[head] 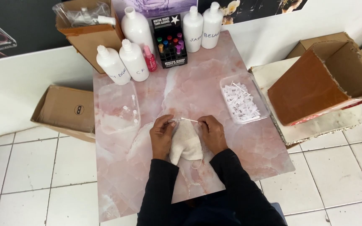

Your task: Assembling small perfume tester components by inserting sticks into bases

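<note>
Pink marble-look worktop, set low on a white tiled floor against a white wall. A thin white stick is pinched at both ends over a cream cloth: left hand closed on one end, right hand on the other. Two clear trays are seen, one left with small vials, one right full of sticks. White bottles are lined up at the back, with brown boxes around.
</note>
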